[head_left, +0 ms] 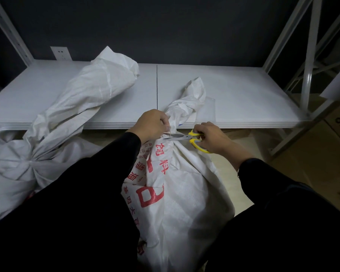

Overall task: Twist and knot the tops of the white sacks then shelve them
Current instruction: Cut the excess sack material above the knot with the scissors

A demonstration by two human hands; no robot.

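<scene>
A white woven sack [185,197] with red printed characters stands on the floor in front of me, and its twisted top [188,103] leans onto the shelf edge. My left hand [151,124] grips the gathered neck of this sack and pinches a thin string there. My right hand [212,138] holds yellow-handled scissors [186,137], whose blades point left at the string on the neck. A second white sack [18,169] sits at the left, tied at the neck, with its long loose top [98,83] lying on the shelf.
The white metal shelf [243,95] runs across in front of me, with white uprights [308,75] at its right end. Cardboard boxes [322,150] stand on the floor at the right. A wall socket [61,53] sits behind the shelf at the left.
</scene>
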